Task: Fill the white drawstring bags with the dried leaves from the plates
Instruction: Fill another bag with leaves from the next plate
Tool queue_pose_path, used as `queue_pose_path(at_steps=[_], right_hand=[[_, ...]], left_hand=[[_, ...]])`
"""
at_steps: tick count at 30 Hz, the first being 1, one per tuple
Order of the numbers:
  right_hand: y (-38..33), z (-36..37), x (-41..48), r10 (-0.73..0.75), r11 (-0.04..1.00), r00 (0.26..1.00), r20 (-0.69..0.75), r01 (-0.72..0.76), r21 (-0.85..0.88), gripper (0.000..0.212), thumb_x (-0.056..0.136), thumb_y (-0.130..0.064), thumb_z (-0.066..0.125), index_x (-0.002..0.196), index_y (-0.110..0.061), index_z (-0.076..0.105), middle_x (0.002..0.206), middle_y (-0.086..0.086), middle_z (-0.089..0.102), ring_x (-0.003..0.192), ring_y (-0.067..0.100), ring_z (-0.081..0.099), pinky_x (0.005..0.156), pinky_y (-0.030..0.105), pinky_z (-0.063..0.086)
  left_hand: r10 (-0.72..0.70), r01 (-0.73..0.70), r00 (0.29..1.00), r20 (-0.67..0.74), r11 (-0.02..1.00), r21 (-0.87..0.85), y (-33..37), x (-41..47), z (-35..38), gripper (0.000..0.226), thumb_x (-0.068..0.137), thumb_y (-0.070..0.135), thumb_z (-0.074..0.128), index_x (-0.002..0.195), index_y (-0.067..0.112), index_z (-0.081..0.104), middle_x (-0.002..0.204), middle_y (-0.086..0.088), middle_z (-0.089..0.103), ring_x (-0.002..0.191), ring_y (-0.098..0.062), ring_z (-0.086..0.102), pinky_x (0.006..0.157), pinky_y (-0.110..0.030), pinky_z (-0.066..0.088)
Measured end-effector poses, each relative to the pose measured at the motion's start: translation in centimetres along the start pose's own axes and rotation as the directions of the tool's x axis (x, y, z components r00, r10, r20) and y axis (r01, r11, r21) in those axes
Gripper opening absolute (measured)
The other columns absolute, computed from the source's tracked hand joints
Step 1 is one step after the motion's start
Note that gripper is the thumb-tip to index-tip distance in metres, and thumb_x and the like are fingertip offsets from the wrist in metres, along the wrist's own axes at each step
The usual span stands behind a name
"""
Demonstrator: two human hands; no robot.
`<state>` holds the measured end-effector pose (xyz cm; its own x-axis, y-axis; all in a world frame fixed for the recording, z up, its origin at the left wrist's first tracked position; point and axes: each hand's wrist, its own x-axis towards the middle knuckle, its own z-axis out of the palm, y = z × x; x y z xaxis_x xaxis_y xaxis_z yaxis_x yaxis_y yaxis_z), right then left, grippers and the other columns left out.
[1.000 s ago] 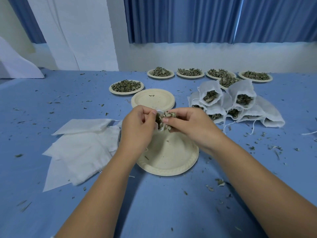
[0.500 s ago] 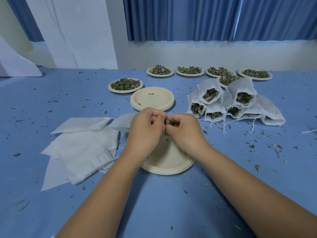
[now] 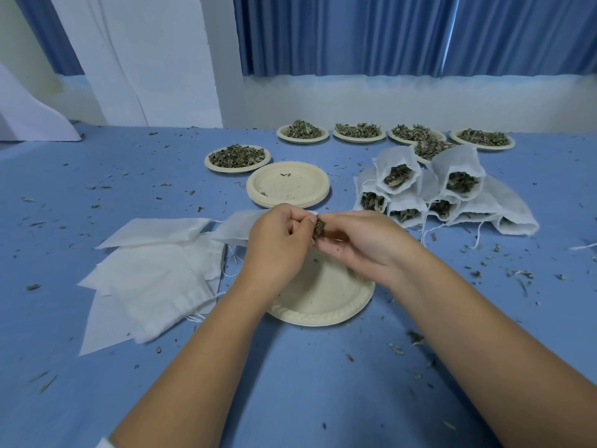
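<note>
A blue table cover [image 3: 290,383] fills the lower and middle part of the frame. Behind it, along the top right, hangs a pleated blue curtain [image 3: 355,33], and under the curtain runs a white band of wall [image 3: 387,101]. At the upper left stands a wide white panel [image 3: 145,59]. A white cloth [image 3: 29,118] lies at the left edge, beside the panel.
</note>
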<state>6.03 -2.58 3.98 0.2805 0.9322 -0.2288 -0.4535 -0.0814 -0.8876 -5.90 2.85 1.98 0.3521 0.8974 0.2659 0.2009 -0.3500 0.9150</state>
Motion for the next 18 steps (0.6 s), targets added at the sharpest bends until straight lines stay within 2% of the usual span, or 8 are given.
queue_pose_path(at_steps=[2,4,6,9,11,15,18], right_hand=[[0.5,0.1,0.1,-0.033,0.999,0.998,-0.044,0.033,-0.006,0.02,0.094,0.01,0.05,0.107,0.012,0.064,0.115,0.032,0.065,0.107,0.031,0.067,0.078,0.024,0.058],[1.0,0.2,0.1,-0.068,0.998,0.994,-0.085,0.067,-0.007,0.016,0.094,0.009,0.053,0.103,0.008,0.067,0.112,0.032,0.066,0.112,0.035,0.064,0.076,0.023,0.059],[1.3,0.4,0.2,-0.1,0.995,0.989,-0.109,0.102,0.01,0.013,0.092,0.008,0.057,0.1,0.008,0.068,0.111,0.032,0.066,0.107,0.033,0.066,0.072,0.021,0.059],[1.7,0.6,0.3,-0.126,0.99,0.986,-0.107,0.133,0.057,0.016,0.091,0.008,0.058,0.104,0.011,0.067,0.103,0.026,0.07,0.082,0.021,0.074,0.073,0.022,0.059],[1.8,0.8,0.4,-0.137,0.989,0.984,-0.117,0.143,0.045,0.015,0.09,0.006,0.061,0.102,0.01,0.068,0.098,0.022,0.072,0.074,0.016,0.073,0.072,0.021,0.059],[2.0,1.2,0.2,-0.146,0.989,0.978,-0.15,0.143,-0.032,0.011,0.088,0.005,0.062,0.092,0.004,0.073,0.09,0.017,0.074,0.073,0.015,0.072,0.065,0.018,0.057],[2.2,1.5,0.2,-0.138,0.987,0.974,-0.18,0.121,-0.103,0.015,0.087,0.006,0.06,0.093,0.005,0.074,0.096,0.024,0.072,0.079,0.021,0.067,0.066,0.02,0.057]], left_hand=[[0.0,0.0,1.0,-0.008,1.0,-0.005,0.0,0.0,-0.1,0.015,0.094,0.019,0.059,0.08,0.023,0.063,0.057,0.009,0.059,0.052,0.001,0.051,0.05,-0.009,0.039],[0.002,-0.002,1.0,-0.012,1.0,-0.006,0.1,0.0,-0.1,0.015,0.094,0.019,0.059,0.081,0.022,0.063,0.058,0.008,0.059,0.05,0.001,0.049,0.047,-0.01,0.038],[0.012,-0.012,1.0,-0.016,1.0,-0.012,0.2,-0.1,-0.1,0.013,0.095,0.019,0.059,0.082,0.021,0.064,0.059,0.006,0.059,0.05,0.001,0.049,0.046,-0.01,0.037],[0.037,-0.038,0.999,-0.025,0.999,-0.006,0.2,-0.1,-0.2,0.011,0.095,0.02,0.059,0.085,0.019,0.064,0.06,0.003,0.059,0.05,0.001,0.049,0.046,-0.01,0.037],[0.053,-0.053,0.998,-0.02,0.999,0.009,0.1,0.0,-0.2,0.011,0.095,0.02,0.059,0.085,0.018,0.065,0.06,0.003,0.058,0.05,0.001,0.048,0.047,-0.01,0.037],[0.109,-0.107,0.994,-0.014,0.992,0.069,-0.2,-0.1,0.1,0.012,0.094,0.019,0.06,0.083,0.02,0.064,0.061,0.0,0.061,0.054,-0.005,0.052,0.053,-0.012,0.04],[0.128,-0.128,0.992,0.004,0.987,0.097,-0.4,-0.2,0.3,0.011,0.093,0.018,0.06,0.083,0.02,0.063,0.067,-0.006,0.068,0.065,-0.014,0.063,0.062,-0.021,0.047]])
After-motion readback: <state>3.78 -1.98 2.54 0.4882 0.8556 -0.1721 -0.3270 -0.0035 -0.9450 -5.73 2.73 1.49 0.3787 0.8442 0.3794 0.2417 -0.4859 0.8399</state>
